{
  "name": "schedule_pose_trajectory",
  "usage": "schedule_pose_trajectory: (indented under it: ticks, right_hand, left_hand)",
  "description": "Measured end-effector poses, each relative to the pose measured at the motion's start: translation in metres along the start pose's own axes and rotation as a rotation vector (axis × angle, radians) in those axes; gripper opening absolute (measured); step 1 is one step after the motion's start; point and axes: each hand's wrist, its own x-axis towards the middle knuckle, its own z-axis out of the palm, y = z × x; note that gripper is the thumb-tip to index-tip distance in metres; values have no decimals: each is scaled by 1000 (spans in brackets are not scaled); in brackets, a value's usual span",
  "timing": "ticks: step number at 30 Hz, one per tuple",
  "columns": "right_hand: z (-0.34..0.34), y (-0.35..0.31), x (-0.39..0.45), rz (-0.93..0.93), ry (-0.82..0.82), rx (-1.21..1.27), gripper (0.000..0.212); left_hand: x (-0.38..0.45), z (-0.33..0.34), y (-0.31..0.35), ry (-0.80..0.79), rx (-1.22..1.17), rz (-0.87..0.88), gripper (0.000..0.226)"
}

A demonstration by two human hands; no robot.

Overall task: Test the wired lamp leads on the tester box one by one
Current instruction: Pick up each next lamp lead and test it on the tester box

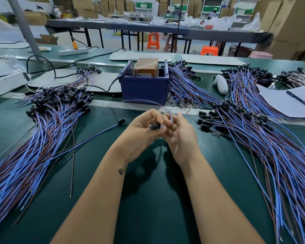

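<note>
The tester box is a dark blue open bin with a brown block and metal pins inside, at the table's middle. In front of it my left hand pinches the black socket of a lamp lead. My right hand meets it, fingers curled round the same lead's blue and brown wires, which loop up toward the box. A big pile of leads fans out on the left, another pile on the right. One single lead lies loose beside my left hand.
More leads lie behind the box on its right. A black cable runs from the box leftward. White paper with a pen sits at the right, a white handheld tool beside it. A power strip lies far left.
</note>
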Motion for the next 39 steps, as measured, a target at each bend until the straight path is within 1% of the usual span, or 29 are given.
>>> schedule_pose_trajectory:
  ticks: [2, 3, 5, 7, 8, 9, 11, 13, 15, 17, 19, 22, 25, 27, 29, 31, 34, 39]
  right_hand:
    - [-1, -1, 0, -20, 31, 29, 30]
    - [-1, -1, 0, -35, 43, 39, 28]
    - [-2, -1, -1, -54, 64, 25, 26]
    - [-3, -1, -1, -50, 44, 15, 24]
    - [-3, -2, -1, -49, 22, 10, 23]
    - [-4, -2, -1, -48, -2, -5, 23]
    - [-5, -4, -2, -45, -64, -67, 23]
    - [-3, -3, -3, -41, -136, -145, 24]
    - [1, 1, -4, -50, -170, -242, 24]
    - [6, 6, -5, -75, -162, -350, 26]
    - [8, 10, -6, -113, -153, -440, 25]
    - [7, 11, -7, -165, -144, -476, 23]
    - [8, 12, -10, -231, -129, -518, 20]
    - [9, 14, -10, -259, -83, -564, 17]
    - [8, 15, -9, -280, -17, -619, 17]
    - [7, 14, -8, -292, 29, -620, 18]
    - [5, 12, -8, -270, 41, -538, 23]
    - [6, 10, -9, -277, 58, -487, 25]
  left_hand:
    - [-3, -3, 1, -72, 138, -60, 41]
    - [-5, -5, 2, -105, 208, -101, 45]
    - [-8, -9, 5, -171, 299, -197, 46]
    - [-10, -13, 7, -192, 350, -269, 46]
    - [-10, -15, 7, -165, 347, -296, 47]
    - [-9, -16, 7, -105, 335, -317, 49]
    - [-4, -17, 5, 88, 308, -337, 49]
    - [2, -18, 1, 307, 259, -313, 37]
    - [5, -18, -2, 419, 234, -239, 27]
    - [5, -18, -4, 460, 270, -170, 21]
    - [4, -18, -5, 485, 344, -136, 16]
    - [3, -17, -5, 482, 410, -152, 14]
    - [2, -18, -5, 485, 400, -152, 14]
    - [3, -19, -8, 506, 398, -134, 15]
    - [5, -20, -10, 553, 448, -122, 16]
    - [6, -21, -11, 601, 536, -111, 16]
    - [6, -24, -12, 632, 627, -74, 19]
    - [5, -29, -14, 629, 635, -24, 22]
